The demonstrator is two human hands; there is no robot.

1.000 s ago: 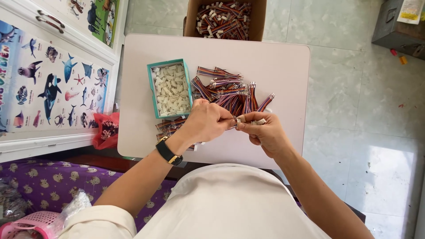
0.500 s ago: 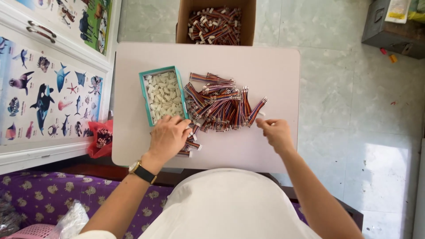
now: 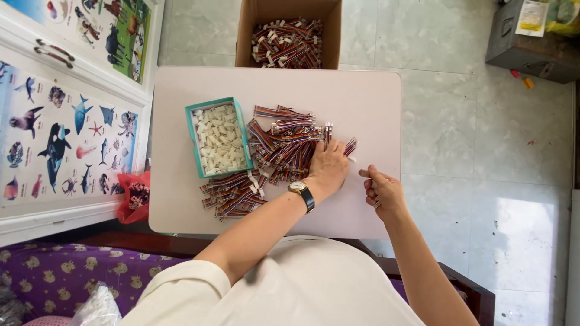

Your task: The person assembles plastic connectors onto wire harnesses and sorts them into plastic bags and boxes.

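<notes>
Two hands over the counter (image 3: 374, 90), each busy with small parts. My left hand (image 3: 328, 167), wristwatch (image 3: 301, 192) on it, lies palm down on the near right edge of the pile of striped wire bundles (image 3: 284, 136); fingers spread flat over the wires, touching them, whether any are gripped I cannot tell. My right hand (image 3: 382, 193) sits apart, near the counter's right side, fingers curled narrow and pinched on something small; too small to tell what. A second, smaller heap of wire bundles (image 3: 232, 194) lies left of my left wrist, at the near edge. Just left of the main pile stands the teal tray (image 3: 192, 139), filled with white plastic connectors (image 3: 219, 137). Far side, touching the counter's far edge, an open cardboard box (image 3: 254, 27) on the floor holds more bundles. Left of the counter: a cabinet with sea-animal pictures (image 3: 60, 139).
</notes>
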